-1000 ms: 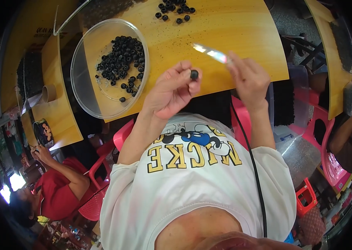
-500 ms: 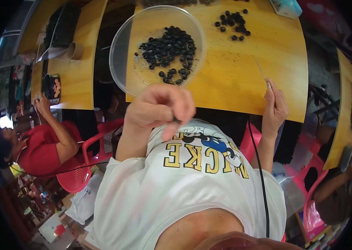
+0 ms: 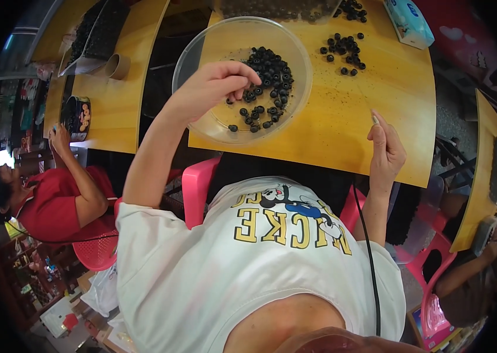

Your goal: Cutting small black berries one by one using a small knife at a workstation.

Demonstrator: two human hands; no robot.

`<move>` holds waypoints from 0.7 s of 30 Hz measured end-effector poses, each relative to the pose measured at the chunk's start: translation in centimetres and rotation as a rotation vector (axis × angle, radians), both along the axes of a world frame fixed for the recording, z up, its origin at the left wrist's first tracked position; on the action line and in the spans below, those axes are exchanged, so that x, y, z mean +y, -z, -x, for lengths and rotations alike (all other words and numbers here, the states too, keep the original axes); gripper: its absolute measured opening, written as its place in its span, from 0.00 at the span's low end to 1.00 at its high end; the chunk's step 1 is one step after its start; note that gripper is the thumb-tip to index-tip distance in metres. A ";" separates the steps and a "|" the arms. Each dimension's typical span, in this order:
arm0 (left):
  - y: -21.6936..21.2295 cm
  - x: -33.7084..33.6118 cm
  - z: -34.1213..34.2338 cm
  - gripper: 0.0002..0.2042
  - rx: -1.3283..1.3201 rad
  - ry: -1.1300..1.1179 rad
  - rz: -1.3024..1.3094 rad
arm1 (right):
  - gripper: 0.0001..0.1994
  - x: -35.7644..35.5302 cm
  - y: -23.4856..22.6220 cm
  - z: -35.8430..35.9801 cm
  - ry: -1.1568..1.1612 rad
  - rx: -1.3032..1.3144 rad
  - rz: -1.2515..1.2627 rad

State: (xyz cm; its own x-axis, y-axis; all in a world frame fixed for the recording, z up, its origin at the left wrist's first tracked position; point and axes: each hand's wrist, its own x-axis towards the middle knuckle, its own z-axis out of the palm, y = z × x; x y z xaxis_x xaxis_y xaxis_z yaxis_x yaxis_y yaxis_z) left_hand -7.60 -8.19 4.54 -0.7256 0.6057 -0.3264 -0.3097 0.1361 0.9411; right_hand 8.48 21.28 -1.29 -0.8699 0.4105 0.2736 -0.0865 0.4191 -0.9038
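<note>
Black round bead-like pieces with holes (image 3: 272, 70) lie in a clear plastic tub (image 3: 179, 62) on the yellow table. My left hand (image 3: 216, 85) is over the tub at the edge of the pile, its fingers curled; whatever is at the fingertips is hidden. My right hand (image 3: 388, 147) is above the table's near right edge. Between its thumb and fingers is a thin pointed tool (image 3: 373, 119), its tip faint against the wood. Beyond it is a loose group of similar black pieces (image 3: 345, 50), right of the tub.
Dark crumbs dot the table (image 3: 319, 135). A tissue pack (image 3: 410, 25) sits at its far right, and a clear container (image 3: 278, 9) at the far edge. A black cable (image 3: 372, 259) hangs over my shirt. Other people (image 3: 72, 203) sit at side tables.
My left hand has moved from in front of my chest, where it pinched a small dark piece, out over the tub. My right hand stays at the table edge with the tool.
</note>
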 end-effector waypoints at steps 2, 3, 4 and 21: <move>-0.2 2.1 0.8 0.08 0.284 0.196 0.518 | 0.12 0.1 -0.1 -0.4 0.002 -0.023 -0.007; 1.3 2.4 1.4 0.07 0.330 0.181 0.524 | 0.12 0.3 -0.2 -0.5 0.017 -0.023 -0.011; 1.7 3.1 1.6 0.07 0.336 0.206 0.514 | 0.11 0.7 -0.3 -0.5 0.024 -0.038 -0.106; 4.0 4.2 2.8 0.09 0.962 0.305 0.685 | 0.14 8.6 -0.9 9.8 0.104 -0.081 -0.855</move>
State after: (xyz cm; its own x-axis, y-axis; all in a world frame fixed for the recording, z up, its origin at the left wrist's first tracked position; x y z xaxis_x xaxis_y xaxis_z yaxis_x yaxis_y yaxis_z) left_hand -10.41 -4.02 0.56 -0.7050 0.7072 -0.0530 0.6057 0.6393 0.4738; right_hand -1.29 29.91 -0.42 -0.8694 0.1705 0.4637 0.0408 0.9601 -0.2766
